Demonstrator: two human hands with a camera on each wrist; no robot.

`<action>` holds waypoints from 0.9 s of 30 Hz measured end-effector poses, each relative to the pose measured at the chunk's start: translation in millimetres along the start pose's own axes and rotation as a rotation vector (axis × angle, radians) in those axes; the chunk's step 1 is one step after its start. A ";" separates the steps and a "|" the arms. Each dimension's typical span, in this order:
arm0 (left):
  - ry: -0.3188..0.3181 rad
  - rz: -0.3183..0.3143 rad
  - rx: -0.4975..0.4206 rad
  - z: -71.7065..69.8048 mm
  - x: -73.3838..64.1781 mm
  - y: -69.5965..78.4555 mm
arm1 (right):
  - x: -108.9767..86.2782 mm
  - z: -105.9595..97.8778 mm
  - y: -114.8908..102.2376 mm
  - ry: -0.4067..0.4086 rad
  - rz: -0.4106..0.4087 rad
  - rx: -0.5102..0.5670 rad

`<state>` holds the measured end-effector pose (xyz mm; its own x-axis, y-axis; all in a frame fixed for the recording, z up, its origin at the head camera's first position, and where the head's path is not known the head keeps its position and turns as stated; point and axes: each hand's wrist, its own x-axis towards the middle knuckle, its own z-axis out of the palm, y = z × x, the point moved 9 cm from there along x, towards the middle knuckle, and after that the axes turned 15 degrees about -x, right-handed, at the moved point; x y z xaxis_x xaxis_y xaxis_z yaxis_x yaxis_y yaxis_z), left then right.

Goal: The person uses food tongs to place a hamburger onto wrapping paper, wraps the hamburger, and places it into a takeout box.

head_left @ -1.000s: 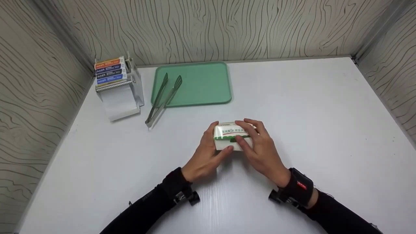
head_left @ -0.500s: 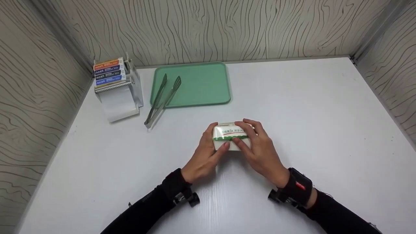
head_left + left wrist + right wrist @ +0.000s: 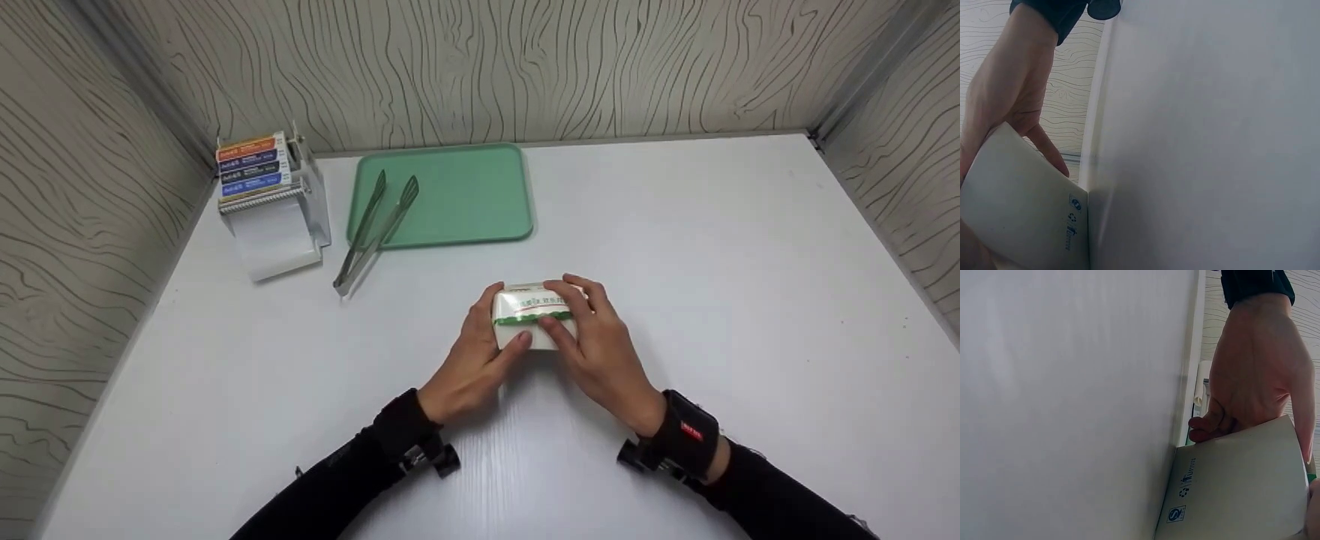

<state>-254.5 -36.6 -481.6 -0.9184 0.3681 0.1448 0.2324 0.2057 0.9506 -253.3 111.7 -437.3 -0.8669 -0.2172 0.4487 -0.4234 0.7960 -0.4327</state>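
A small white paper food box [image 3: 531,302] with a green scalloped band and printed lettering stands on the table between both hands in the head view. My left hand [image 3: 469,367] grips its left side, fingers along the far edge and thumb on the plain front wall. From the right, my right hand [image 3: 604,356] holds it with fingers over the lid and thumb pressed at the green edge. In the left wrist view the box's side wall [image 3: 1022,208] shows small blue marks, its lower edge at the table. A similar printed wall [image 3: 1235,489] appears in the right wrist view.
Behind the hands lies a green tray [image 3: 472,195], with metal tongs [image 3: 375,232] resting across its left edge. A label dispenser [image 3: 270,202] with coloured label boxes stands at the back left. Patterned walls [image 3: 480,67] border the white table [image 3: 712,262].
The dark green piece that stuck out by the right thumb is no longer visible. My left thumb has moved up the front wall. Both hands stay around the box.
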 end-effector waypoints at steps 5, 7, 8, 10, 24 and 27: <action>0.003 -0.003 -0.004 0.1 -0.1 -0.4 | 0.2 -0.8 -0.7 0.019 -0.002 0.004; 0.004 0.005 0.000 0.2 -0.1 0.3 | 0.4 -1.1 0.0 0.023 0.006 0.020; 0.005 0.008 0.004 0.2 -0.2 0.6 | 0.4 -1.2 0.4 0.022 0.012 0.029; 0.006 0.012 0.011 0.2 -0.1 0.8 | 0.4 -1.3 1.4 0.017 0.024 0.048; 0.024 0.008 0.023 -0.8 -0.8 0.3 | 1.8 3.9 8.4 -0.061 0.102 0.149; 0.022 0.007 0.026 -0.6 -1.1 -0.1 | 1.6 3.9 7.9 -0.062 0.108 0.161</action>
<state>-253.6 -37.5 -481.7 -0.9235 0.3498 0.1575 0.2467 0.2270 0.9421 -259.1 115.5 -443.1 -0.9221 -0.1734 0.3459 -0.3590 0.7170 -0.5975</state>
